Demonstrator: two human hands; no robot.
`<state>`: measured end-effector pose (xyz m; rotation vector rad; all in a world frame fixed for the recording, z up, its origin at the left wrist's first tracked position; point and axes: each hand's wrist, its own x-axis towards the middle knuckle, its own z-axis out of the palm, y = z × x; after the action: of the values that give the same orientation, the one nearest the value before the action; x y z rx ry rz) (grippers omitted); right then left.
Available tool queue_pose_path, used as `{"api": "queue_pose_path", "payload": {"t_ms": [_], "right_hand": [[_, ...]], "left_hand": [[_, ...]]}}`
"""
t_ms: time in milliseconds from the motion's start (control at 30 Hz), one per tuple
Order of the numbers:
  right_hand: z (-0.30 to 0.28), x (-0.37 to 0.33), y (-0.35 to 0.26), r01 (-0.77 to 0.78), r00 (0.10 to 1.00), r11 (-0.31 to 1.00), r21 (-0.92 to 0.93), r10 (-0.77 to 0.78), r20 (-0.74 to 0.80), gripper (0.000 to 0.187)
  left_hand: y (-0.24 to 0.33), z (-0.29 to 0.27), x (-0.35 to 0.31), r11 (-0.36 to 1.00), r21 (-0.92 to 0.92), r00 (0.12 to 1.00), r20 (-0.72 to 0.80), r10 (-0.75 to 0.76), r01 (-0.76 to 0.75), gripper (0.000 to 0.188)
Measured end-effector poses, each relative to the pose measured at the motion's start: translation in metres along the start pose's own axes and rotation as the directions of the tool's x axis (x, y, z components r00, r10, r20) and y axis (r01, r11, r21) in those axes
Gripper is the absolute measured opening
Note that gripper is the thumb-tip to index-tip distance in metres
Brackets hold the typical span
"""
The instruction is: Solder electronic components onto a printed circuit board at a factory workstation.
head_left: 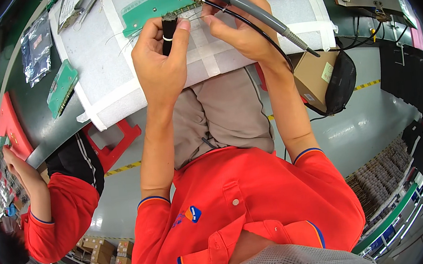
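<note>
While the white padded mat (114, 85) covers most of the dark green bench (40, 124), the work sits near the mat's far edge, just short of a green circuit board (152, 9) lying along that edge. A second green board (61, 88) rests off the mat's left edge on the bare bench, with clear plastic bags (36, 50) beyond it toward the far left corner. The left hand (160, 60) is closed around a small black cylindrical part (169, 31), pinched upright between thumb and fingers, its long axis pointing at the far edge. Thin wire leads fan from its top. The right hand (236, 26), touching the left at the fingertips, grips a grey soldering iron (255, 11) pen-fashion; the handle slants toward the mat's right edge, the tip just beyond the part's top.
</note>
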<state>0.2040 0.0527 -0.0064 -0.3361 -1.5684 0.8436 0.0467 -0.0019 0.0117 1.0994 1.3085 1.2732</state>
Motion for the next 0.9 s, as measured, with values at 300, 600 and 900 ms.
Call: {"api": "queue_pose_path", "payload": {"t_ms": [300, 600, 900], "right_hand": [[0.008, -0.022, -0.020, -0.390, 0.728, 0.921, 0.006, 0.313, -0.610, 0.019], [0.002, -0.026, -0.016, -0.214, 0.775, 0.974, -0.069, 0.126, -0.619, 0.013], [0.005, -0.022, -0.017, -0.281, 0.770, 0.959, -0.036, 0.203, -0.605, 0.012]], "left_hand": [[-0.005, -0.014, 0.019, 0.891, 0.394, 0.953, -0.098, 0.285, -0.226, 0.016], [-0.007, -0.008, 0.021, 0.861, 0.456, 0.954, -0.074, 0.290, -0.226, 0.015], [-0.007, -0.006, 0.023, 0.848, 0.479, 0.951, -0.077, 0.299, -0.228, 0.015]]}}
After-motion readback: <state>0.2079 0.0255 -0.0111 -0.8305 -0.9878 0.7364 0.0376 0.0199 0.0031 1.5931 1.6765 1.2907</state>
